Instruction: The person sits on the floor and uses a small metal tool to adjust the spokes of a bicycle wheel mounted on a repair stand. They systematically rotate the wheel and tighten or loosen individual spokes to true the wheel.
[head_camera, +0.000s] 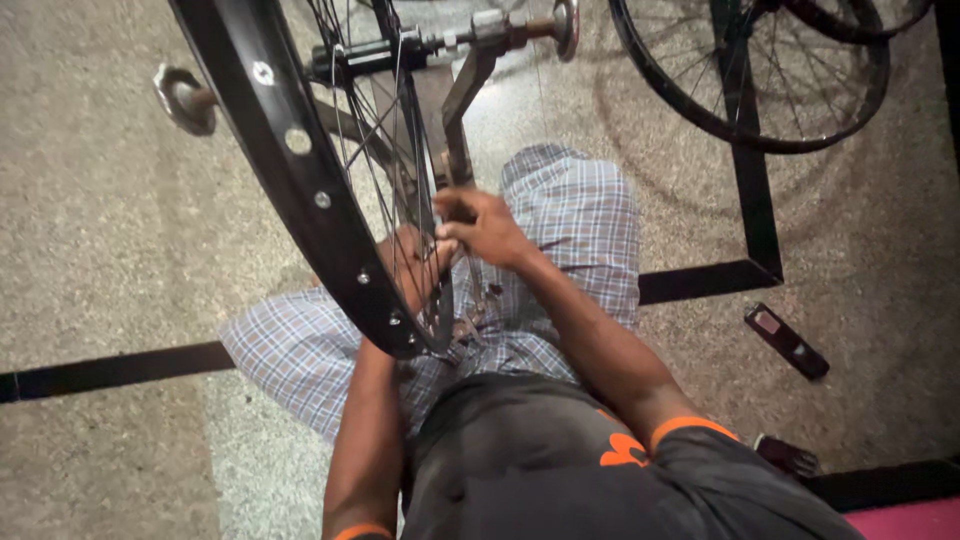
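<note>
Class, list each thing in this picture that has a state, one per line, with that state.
Black wheel rim: upright, mounted on a stand.
Right hand: pinching a spoke near the rim.
Left hand: behind the spokes, grip unclear.
Second wheel: standing apart, untouched.
Small dark device: lying flat on the floor.

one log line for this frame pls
left hand: behind spokes, grip unclear | right hand: pinching thin steel spokes | black metal bicycle wheel rim: on stand

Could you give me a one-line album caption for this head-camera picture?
Seated person's right hand and left hand work among the spokes of a black bicycle wheel.
</note>
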